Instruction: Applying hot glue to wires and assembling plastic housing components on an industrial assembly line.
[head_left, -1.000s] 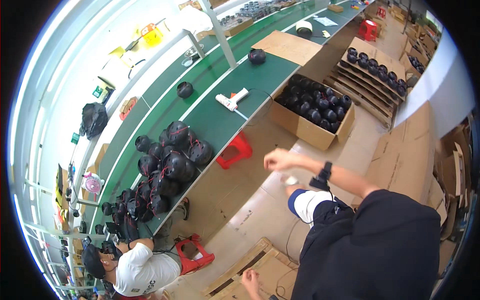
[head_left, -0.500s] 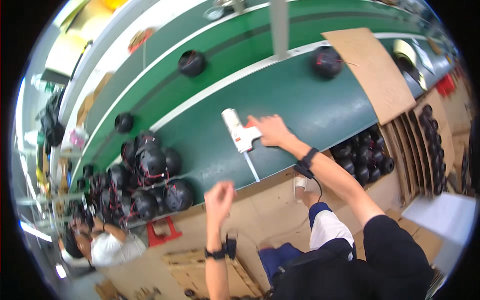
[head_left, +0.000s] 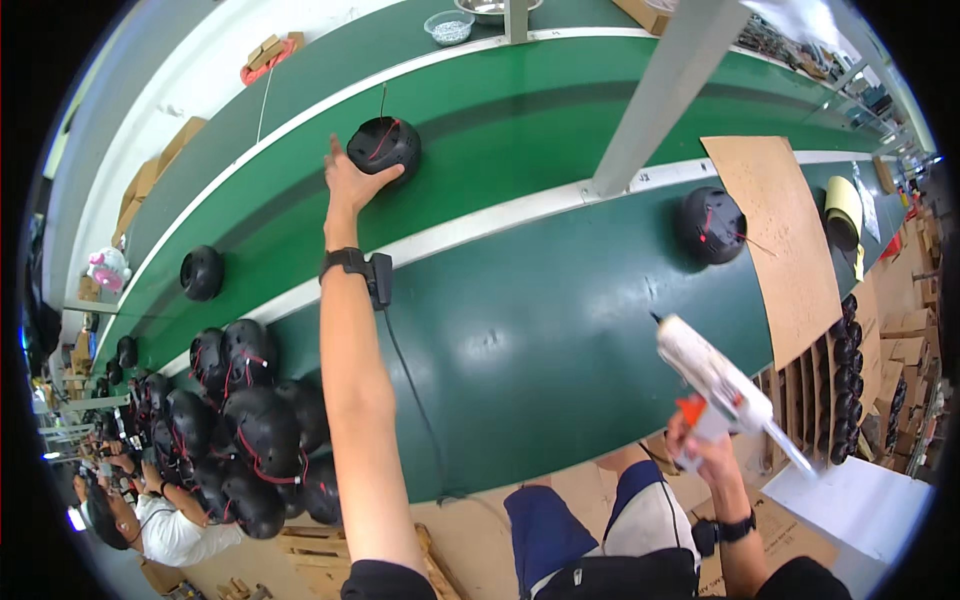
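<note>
My left hand (head_left: pixel 355 185) reaches over the green belt to a round black shell (head_left: pixel 385 150) with a red wire and an open top. Its fingers are stretched apart, the thumb against the near side and the other fingers along the left edge; a firm hold does not show. In my right hand (head_left: pixel 708 455) is a white hot glue gun (head_left: pixel 715 372) with an orange trigger, its fingers wrapped round the handle. The gun's dark nozzle points up and left over the workbench, and a pale glue stick (head_left: pixel 790 448) sticks out of its rear.
Several black shells (head_left: pixel 262 430) crowd the left of the dark green workbench (head_left: pixel 520 340). Another shell (head_left: pixel 712 225) sits beside a cardboard sheet (head_left: pixel 775 240) at the right. A metal post (head_left: pixel 665 95) rises between bench and belt. A co-worker (head_left: pixel 175 525) is at the far left.
My left hand has gone from the bench's near edge up to the shell on the belt. The glue gun, lying on the bench before, is now lifted in my right hand. The view has shifted.
</note>
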